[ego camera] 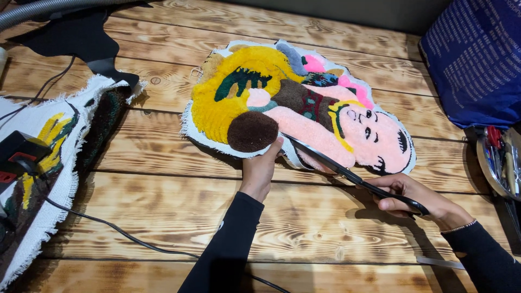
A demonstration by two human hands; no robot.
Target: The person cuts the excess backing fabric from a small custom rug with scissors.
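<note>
A tufted rug piece [282,103] shaped like a cartoon figure, in yellow, pink, brown and green with a white cloth border, lies on the wooden table [163,201]. My left hand [260,168] grips its near edge, just below a brown round patch. My right hand [418,198] holds black scissors [347,171], whose blades reach up-left to the white border beside my left thumb. Both arms wear black sleeves.
A second tufted piece with white frayed backing [49,163] lies at the left, with a black device and cable [108,225] on it. A grey hose [32,11] crosses the top left. A blue bag [477,59] and a round tin of tools [499,157] sit at the right.
</note>
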